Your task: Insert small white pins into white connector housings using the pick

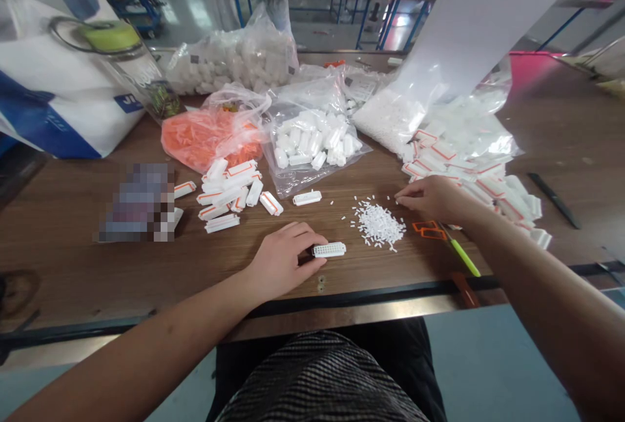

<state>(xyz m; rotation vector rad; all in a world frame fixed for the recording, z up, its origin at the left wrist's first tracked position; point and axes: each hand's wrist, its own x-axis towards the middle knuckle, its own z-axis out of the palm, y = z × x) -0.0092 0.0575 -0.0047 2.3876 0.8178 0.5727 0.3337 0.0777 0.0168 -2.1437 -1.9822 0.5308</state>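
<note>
A housing [330, 250] is held by the left fingers [311, 239]. To their right, a heap of small pieces [378, 223] is spread on the surface [122, 272], just short of the right fingers [409, 200]. Nearer than the right fingers, loose frames [433, 234] and a handled tool [466, 258] are set; to their right, a housing pile [498, 189] is placed. Beyond and left of the left fingers, a smaller pile [224, 195] is laid, backed by a filled bag [208, 135].

Dark slab [139, 197], unreadably pixelated
</note>
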